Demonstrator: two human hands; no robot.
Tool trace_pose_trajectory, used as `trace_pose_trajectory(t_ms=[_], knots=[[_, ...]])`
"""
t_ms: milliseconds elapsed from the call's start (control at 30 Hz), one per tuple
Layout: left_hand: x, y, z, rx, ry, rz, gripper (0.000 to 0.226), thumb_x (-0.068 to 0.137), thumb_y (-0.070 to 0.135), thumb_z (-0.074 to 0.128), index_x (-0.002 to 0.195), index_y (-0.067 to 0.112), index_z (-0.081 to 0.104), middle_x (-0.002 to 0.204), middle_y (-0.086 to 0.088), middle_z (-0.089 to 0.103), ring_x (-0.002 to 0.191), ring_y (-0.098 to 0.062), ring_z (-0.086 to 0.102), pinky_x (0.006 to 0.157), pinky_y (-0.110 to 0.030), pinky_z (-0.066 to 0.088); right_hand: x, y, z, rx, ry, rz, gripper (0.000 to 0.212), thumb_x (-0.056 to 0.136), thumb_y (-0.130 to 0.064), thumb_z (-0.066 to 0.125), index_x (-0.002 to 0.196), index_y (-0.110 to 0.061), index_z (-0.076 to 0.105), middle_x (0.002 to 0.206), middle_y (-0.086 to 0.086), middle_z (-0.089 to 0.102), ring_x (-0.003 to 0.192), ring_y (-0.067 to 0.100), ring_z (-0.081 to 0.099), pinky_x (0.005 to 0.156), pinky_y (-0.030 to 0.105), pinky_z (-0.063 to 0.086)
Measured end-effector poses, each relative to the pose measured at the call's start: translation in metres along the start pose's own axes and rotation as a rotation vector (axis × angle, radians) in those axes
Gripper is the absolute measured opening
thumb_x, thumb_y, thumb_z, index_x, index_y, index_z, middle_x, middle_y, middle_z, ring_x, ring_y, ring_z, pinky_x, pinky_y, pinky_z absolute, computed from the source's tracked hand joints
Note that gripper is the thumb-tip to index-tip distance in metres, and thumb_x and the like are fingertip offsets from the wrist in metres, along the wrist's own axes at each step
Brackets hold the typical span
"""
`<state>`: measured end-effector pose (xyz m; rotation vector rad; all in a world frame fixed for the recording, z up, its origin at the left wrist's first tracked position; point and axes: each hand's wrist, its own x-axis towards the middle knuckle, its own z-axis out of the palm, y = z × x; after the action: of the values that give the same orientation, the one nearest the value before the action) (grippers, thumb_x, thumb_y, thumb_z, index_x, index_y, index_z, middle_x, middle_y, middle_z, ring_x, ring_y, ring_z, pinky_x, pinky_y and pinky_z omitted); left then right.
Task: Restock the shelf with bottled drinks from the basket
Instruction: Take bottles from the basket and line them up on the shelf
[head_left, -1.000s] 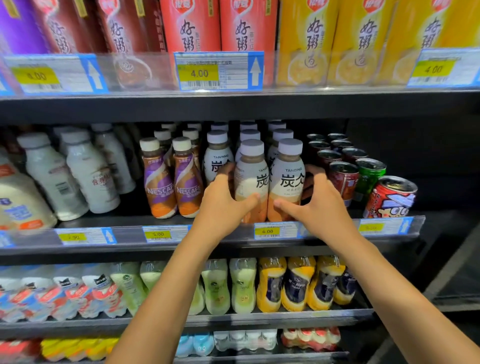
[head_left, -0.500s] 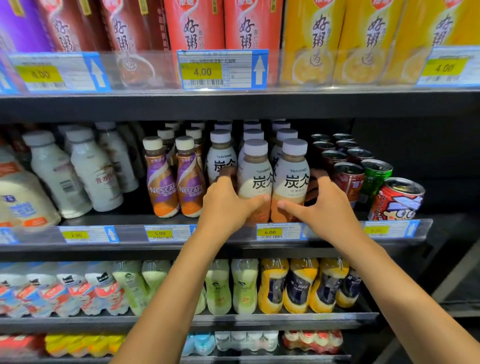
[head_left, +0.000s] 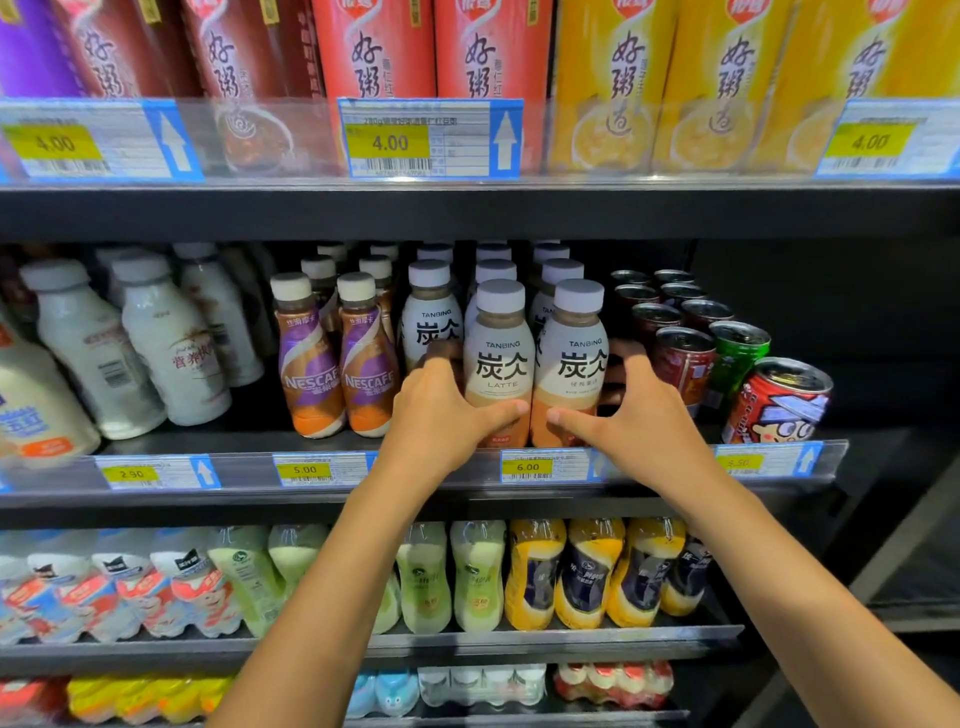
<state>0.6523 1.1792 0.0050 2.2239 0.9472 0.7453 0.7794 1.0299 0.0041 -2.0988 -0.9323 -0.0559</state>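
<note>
Two Tanbing latte bottles stand side by side at the front of the middle shelf. My left hand grips the left latte bottle, thumb across its front, fingers behind it. My right hand grips the right latte bottle the same way from the other side. More Tanbing bottles stand in rows behind them. The basket is out of view.
Nescafe bottles stand just left of my left hand, white milk bottles further left. Cans crowd the right, one red can tilted. Porridge cartons fill the shelf above. Tea bottles lie below.
Both hands stay wrapped round the two front bottles. The view has drifted slightly, and the bottles sit a touch nearer the shelf's front rail.
</note>
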Motion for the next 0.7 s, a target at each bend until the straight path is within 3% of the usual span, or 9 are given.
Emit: trace_pose_trajectory(t_ms=[133, 233, 533, 700], knots=[[0.005, -0.008, -0.002, -0.092, -0.053, 0.051, 0.084, 0.047, 0.072, 0.075, 0.109, 0.018, 0.059, 0.11, 0.002, 0.068, 0.099, -0.017, 0.064, 0.084, -0.041, 0.057, 0.0, 0.001, 0.001, 0.006, 0.003, -0.002, 0.085, 0.073, -0.047, 0.084, 0.139, -0.02, 0.037, 0.129, 0.003, 0.062, 0.11, 0.022, 0.059, 0.086, 0.035, 0.05], [0.006, -0.011, -0.002, -0.12, -0.069, 0.089, 0.082, 0.05, 0.068, 0.075, 0.116, 0.023, 0.061, 0.114, 0.005, 0.069, 0.103, -0.014, 0.064, 0.088, -0.039, 0.056, 0.0, 0.002, 0.002, 0.007, 0.014, -0.004, 0.086, 0.072, -0.048, 0.084, 0.139, -0.021, 0.037, 0.129, 0.003, 0.062, 0.113, 0.023, 0.059, 0.089, 0.038, 0.052], [0.009, -0.016, 0.002, -0.131, -0.062, 0.12, 0.081, 0.053, 0.069, 0.075, 0.115, 0.02, 0.061, 0.113, 0.004, 0.068, 0.102, -0.014, 0.064, 0.087, -0.039, 0.057, -0.001, 0.0, 0.001, -0.016, -0.004, 0.012, 0.086, 0.073, -0.048, 0.083, 0.14, -0.019, 0.036, 0.13, 0.004, 0.06, 0.115, 0.024, 0.057, 0.084, 0.032, 0.046], [0.005, -0.016, 0.002, -0.108, -0.034, 0.112, 0.08, 0.053, 0.072, 0.071, 0.111, 0.018, 0.061, 0.111, 0.002, 0.068, 0.101, -0.017, 0.063, 0.085, -0.042, 0.056, -0.002, -0.004, 0.005, -0.037, 0.018, 0.018, 0.08, 0.071, -0.049, 0.084, 0.13, -0.016, 0.042, 0.122, 0.004, 0.065, 0.105, 0.023, 0.061, 0.083, 0.041, 0.054]])
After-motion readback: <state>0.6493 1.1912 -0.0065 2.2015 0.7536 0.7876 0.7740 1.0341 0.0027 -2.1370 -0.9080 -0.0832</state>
